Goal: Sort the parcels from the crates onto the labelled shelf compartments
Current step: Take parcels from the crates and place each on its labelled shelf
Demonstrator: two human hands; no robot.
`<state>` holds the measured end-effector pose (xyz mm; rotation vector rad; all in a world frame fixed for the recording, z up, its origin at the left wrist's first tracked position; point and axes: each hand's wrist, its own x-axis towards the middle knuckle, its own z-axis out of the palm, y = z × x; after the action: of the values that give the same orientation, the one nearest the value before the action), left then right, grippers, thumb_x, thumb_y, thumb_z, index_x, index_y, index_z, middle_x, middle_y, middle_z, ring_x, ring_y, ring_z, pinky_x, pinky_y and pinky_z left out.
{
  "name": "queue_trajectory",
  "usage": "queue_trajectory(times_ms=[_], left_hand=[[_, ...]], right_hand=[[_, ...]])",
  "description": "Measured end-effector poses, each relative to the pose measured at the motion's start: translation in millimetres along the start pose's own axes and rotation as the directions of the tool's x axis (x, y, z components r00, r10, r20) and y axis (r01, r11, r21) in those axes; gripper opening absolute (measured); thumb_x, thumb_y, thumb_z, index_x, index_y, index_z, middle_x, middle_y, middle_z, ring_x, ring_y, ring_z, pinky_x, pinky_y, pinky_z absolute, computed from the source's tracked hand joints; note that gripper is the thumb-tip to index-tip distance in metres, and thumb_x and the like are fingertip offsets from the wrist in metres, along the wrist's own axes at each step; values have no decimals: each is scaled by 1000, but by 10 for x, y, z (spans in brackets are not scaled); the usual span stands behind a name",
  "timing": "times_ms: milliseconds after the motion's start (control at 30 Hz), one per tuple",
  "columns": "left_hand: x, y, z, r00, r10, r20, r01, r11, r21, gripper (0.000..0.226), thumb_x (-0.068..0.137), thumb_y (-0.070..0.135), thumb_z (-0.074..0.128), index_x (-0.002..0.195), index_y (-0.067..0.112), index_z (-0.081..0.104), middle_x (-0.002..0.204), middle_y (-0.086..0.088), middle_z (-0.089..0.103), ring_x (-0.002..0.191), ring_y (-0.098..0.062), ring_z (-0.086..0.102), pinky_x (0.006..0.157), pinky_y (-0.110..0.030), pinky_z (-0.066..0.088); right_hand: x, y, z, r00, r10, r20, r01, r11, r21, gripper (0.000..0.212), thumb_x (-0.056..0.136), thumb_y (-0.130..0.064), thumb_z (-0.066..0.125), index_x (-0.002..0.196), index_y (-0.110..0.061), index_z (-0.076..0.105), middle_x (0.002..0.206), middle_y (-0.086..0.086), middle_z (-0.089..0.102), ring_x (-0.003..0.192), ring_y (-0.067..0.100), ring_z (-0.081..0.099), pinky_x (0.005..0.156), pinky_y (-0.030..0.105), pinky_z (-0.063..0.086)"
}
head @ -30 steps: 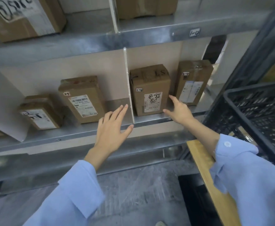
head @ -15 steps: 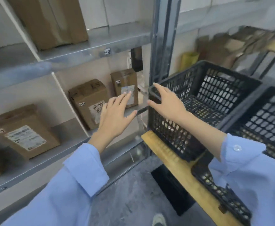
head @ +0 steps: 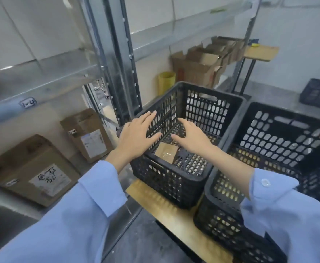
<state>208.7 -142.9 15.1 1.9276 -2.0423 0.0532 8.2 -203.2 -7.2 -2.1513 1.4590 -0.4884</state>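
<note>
Both black with slotted-hole grid walls: left crate (head: 174, 179), right crate (head: 269, 133). Tan brown small parcel (head: 165, 151) in left crate. Brown cardboard near shelf parcel (head: 22, 164) and far shelf parcel (head: 83, 122), white labels (head: 50, 180), black scribble on the near one. Grey mottled metal shelf (head: 41, 76). Light blue sleeves (head: 70, 215), white button (head: 265, 182). Yellow-tan wood desk (head: 174, 215). Yellow object (head: 166, 80) by white wall (head: 297, 35)

There was just one camera, and it sat on the person's head. It looked forward and down. The left hand (head: 136, 134) and the right hand (head: 192, 139) were close in front of it, over a black crate (head: 166, 184). The shelf (head: 41, 78) filled the left side of the view. A second crate (head: 280, 141) was at the right.
</note>
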Motion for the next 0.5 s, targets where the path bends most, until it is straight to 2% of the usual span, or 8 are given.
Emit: queue_trajectory(times_ms=[300, 500], left_hand=[[518, -273, 550, 972, 132, 196, -125, 991, -49, 80, 91, 65, 48, 157, 31, 17, 161, 4, 28, 141, -19, 38, 111, -41, 35], [878, -402, 949, 923, 214, 320, -162, 970, -182, 86, 89, 59, 57, 157, 28, 15, 161, 3, 27, 145, -16, 32, 114, -38, 33]], right_hand=[[460, 235, 401, 986, 115, 120, -125, 988, 86, 90, 88, -48, 64, 156, -28, 9, 160, 7, 25, 143, 32, 33, 113, 48, 35], [767, 321, 701, 969, 204, 139, -223, 964, 147, 97, 86, -41, 68, 157, -28, 3, 160, 7, 24, 142, 29, 34, 111, 47, 37]])
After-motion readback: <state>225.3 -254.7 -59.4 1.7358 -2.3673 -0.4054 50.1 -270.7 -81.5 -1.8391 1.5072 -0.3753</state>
